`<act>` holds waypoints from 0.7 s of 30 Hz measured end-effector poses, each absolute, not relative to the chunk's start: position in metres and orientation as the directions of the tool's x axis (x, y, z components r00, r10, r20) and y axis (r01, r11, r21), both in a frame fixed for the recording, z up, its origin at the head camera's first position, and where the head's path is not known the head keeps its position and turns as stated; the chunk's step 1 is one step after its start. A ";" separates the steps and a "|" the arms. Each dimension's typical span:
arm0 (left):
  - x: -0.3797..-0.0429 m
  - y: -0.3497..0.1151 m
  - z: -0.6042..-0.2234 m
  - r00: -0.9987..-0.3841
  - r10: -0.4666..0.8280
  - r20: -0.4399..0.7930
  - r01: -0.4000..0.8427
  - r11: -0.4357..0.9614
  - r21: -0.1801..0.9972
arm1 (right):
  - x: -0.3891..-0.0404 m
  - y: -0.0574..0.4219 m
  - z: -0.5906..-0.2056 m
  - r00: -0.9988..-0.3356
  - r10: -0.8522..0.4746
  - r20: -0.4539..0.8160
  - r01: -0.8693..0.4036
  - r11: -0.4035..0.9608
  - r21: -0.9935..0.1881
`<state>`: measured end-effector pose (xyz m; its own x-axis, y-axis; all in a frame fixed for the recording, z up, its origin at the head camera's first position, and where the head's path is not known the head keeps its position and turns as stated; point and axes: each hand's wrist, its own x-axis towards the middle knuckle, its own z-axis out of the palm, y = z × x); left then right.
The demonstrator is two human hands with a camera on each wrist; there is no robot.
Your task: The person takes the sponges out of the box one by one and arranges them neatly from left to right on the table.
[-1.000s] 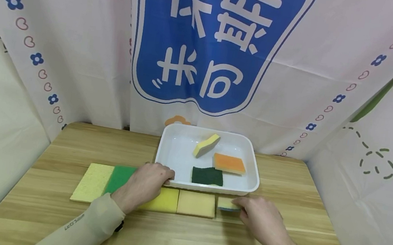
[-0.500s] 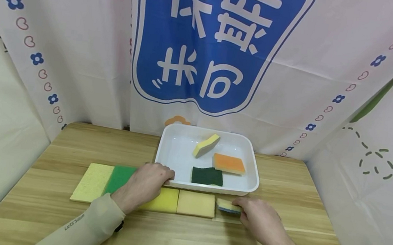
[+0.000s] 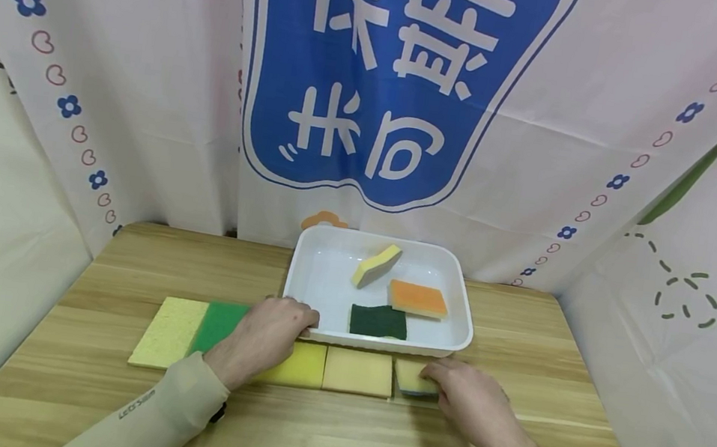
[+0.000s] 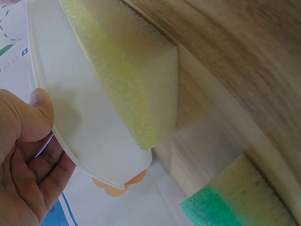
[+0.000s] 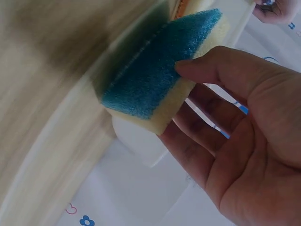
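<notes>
Our right hand point(image 3: 470, 398) pinches the blue-and-yellow sponge point(image 5: 157, 66) near the tray's point(image 3: 376, 344) front-right corner; our left hand point(image 3: 269, 333) grips its front edge. We judge the desk point(image 3: 309, 443) row partly complete: at least four row sponges point(image 3: 358, 371) laid, three tray sponges point(image 3: 419, 299) left.

On the left of the frame, the left hand point(image 4: 23, 183) grips the rim of a white tray point(image 4: 99, 134). A yellow sponge point(image 4: 120, 73) with a paler layer slants across the upper middle. Lower right, a green-and-cream sponge point(image 4: 237, 197) rests on the wooden surface point(image 4: 244, 66). White cloth point(image 4: 110, 209) shows below.
</notes>
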<state>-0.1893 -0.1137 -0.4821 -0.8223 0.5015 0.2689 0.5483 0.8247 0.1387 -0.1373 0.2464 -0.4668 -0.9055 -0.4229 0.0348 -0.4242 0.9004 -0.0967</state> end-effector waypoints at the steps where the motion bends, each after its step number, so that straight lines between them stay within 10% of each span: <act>1: -0.189 -0.114 -0.482 -0.824 0.499 0.267 0.546 0.826 0.140 | -0.137 0.246 -0.468 -0.903 -0.428 0.034 -0.430 0.898 -0.092; 21: -0.187 -0.114 -0.482 -0.829 0.490 0.272 0.537 0.832 0.140 | -0.143 0.245 -0.486 -0.822 -0.561 0.100 -0.563 0.827 0.008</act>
